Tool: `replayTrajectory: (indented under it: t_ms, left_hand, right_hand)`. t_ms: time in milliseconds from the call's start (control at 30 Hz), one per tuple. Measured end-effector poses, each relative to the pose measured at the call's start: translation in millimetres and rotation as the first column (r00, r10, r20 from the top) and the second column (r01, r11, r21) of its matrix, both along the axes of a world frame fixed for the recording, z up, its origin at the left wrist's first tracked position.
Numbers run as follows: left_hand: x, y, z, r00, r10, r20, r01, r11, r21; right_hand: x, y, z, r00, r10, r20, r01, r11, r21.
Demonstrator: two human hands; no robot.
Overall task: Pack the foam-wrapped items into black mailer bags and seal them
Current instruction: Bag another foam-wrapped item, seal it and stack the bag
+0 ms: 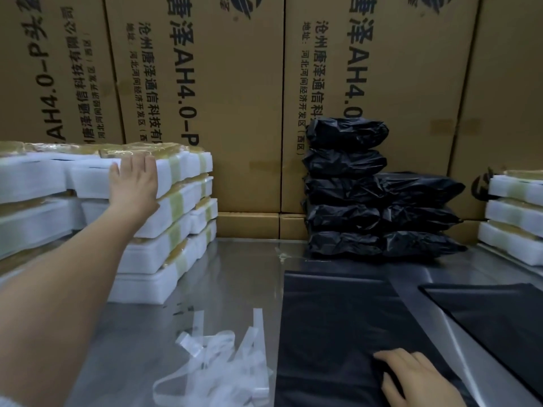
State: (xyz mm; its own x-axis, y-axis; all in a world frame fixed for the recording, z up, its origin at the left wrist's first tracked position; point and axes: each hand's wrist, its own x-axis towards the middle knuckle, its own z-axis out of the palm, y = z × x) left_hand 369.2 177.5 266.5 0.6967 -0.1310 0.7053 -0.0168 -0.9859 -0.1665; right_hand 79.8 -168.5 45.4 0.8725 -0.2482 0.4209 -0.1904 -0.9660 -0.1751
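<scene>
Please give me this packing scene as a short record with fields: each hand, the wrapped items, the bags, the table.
left hand: fingers straight, flat against the top white foam-wrapped item of the left stack
right hand: resting flat on the empty flat black mailer bag
packed black bags: stacked against the brown cardboard boxes
second foam stack: at the right edge
table: shiny metal, with loose clear plastic strips near the front

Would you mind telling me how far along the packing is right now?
Done: several filled black bags are stacked against the cartons. In hand: the left hand rests on the top foam-wrapped item of the left stack, while the right hand presses an empty mailer bag flat. Left: that stack, plus another foam stack at the right.
</scene>
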Motion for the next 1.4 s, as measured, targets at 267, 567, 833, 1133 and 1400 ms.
replayTrajectory:
  t_ms: [267, 567, 833, 1133, 1400]
  left_hand:
    - [2, 5, 0, 0.981, -0.188, 0.052, 0.194, 0.966, -0.173]
    - [-19, -19, 4, 0.883, -0.317, 0.346, 0.401, 0.892, -0.206]
    - [-100, -78, -17, 0.661, -0.532, 0.53, 0.632, 0.775, -0.011]
    - [-202, -155, -113, 0.638, -0.598, 0.485, 0.767, 0.548, -0.335]
    - [-265, -219, -180, 0.342, -0.816, 0.465, 0.894, 0.435, 0.106]
  right_hand:
    - [-1, 4, -3, 0.998, -0.033, 0.051, 0.031, 0.999, 0.035]
    - [0, 1, -6, 0.999, -0.027, 0.018, 0.027, 0.999, 0.016]
    - [0, -2, 3, 0.999, -0.038, 0.02, 0.037, 0.999, 0.026]
    - [-13, -15, -6, 0.989, 0.061, -0.137, -0.043, 0.991, 0.13]
    - [-24, -21, 23, 0.945, 0.078, 0.319, -0.324, 0.059, 0.944]
